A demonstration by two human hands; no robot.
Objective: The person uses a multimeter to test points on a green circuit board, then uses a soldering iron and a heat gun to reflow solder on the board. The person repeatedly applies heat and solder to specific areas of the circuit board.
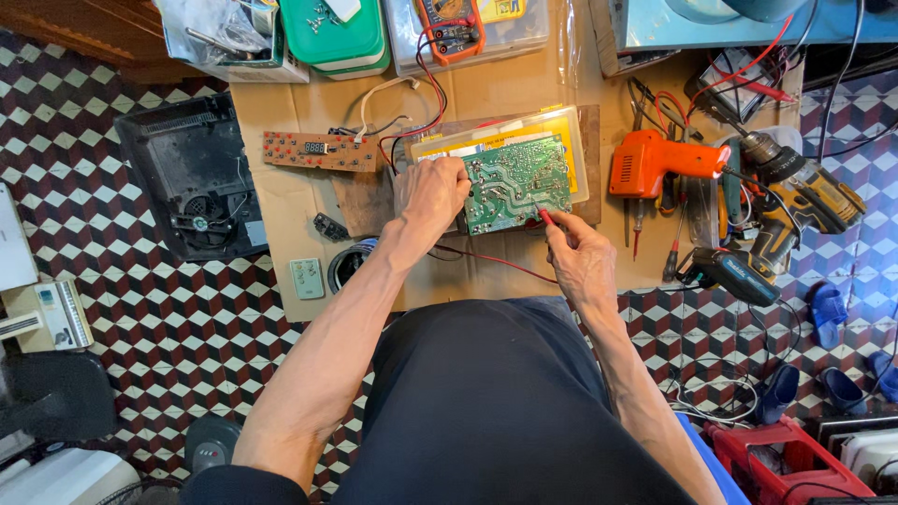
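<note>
Head view: both hands at a green circuit board, solder side up, on a cardboard sheet over the tiled floor.

Left hand (432,192) clamps the circuit board (516,183) at its 9 o'clock edge, fingers curled on it. Right hand (580,252), at the board's 5 o'clock, pinches a red probe (544,217), tip touching the lower right corner. Board's long axis runs 9 to 3, slightly tilted; flat, glossy, silver traces. Multimeter (451,28) at 12 o'clock; orange drill (655,161) at 3.
</note>
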